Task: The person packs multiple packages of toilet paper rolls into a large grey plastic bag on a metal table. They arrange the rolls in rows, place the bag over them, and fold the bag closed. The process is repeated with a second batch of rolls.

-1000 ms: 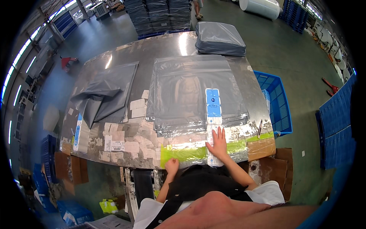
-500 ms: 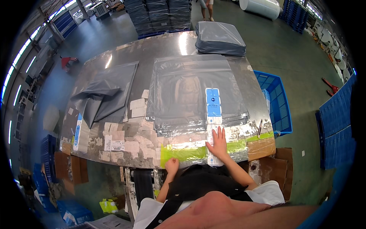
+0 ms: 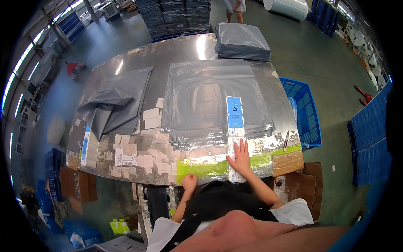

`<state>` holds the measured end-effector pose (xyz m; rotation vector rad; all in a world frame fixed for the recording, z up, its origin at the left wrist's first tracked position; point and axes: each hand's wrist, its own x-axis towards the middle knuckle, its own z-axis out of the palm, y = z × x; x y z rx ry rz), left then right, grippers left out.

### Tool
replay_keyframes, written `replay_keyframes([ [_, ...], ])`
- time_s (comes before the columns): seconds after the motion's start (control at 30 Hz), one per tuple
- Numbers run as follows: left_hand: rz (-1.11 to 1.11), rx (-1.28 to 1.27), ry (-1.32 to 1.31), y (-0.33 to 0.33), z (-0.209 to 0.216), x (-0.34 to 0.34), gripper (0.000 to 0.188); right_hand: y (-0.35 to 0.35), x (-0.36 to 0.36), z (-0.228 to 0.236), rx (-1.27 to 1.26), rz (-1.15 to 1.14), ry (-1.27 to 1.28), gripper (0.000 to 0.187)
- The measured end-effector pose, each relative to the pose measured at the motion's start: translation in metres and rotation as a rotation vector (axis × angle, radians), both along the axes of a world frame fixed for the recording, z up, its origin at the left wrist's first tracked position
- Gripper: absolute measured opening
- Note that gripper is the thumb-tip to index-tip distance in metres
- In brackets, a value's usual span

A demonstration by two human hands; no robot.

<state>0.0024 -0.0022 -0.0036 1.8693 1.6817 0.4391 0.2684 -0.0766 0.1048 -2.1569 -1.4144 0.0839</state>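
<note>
My right hand (image 3: 240, 158) lies flat with fingers spread on the lower part of a long strip of blue and white labels (image 3: 235, 112). The strip runs from the table's near edge up over a stack of grey plastic bags (image 3: 197, 94). My left hand (image 3: 189, 182) is curled into a fist at the near edge, on the green-yellow tape (image 3: 205, 168); nothing shows sticking out of it. Further left, a folded grey plastic sheet (image 3: 121, 111) lies crumpled on the metal table (image 3: 168, 52). A second label strip (image 3: 85, 147) sits by the table's left edge.
A wrapped grey bundle (image 3: 242, 41) stands at the far right corner. A pen-like tool (image 3: 286, 140) lies near the right edge. Beside the table are a blue crate (image 3: 308, 113) and cardboard boxes (image 3: 304, 191). Behind it stands a wrapped pallet stack (image 3: 174, 19), with a person (image 3: 235, 8) nearby.
The person in the background has come a little nearer and to the right. Both my hands and the things on the table look unmoved.
</note>
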Motion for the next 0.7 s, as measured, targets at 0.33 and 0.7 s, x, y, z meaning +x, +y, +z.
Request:
replay_keyframes([
  [0.33,-0.004,-0.009,-0.005,0.0004,0.0048,-0.0002,0.025,0.0005,-0.0004,0.001,-0.005,0.002,0.011,0.07],
  [0.7,-0.006,-0.009,-0.016,0.0016,-0.0008,-0.0027,0.026,0.0013,-0.0006,-0.0004,-0.01,0.002,-0.003,0.071],
])
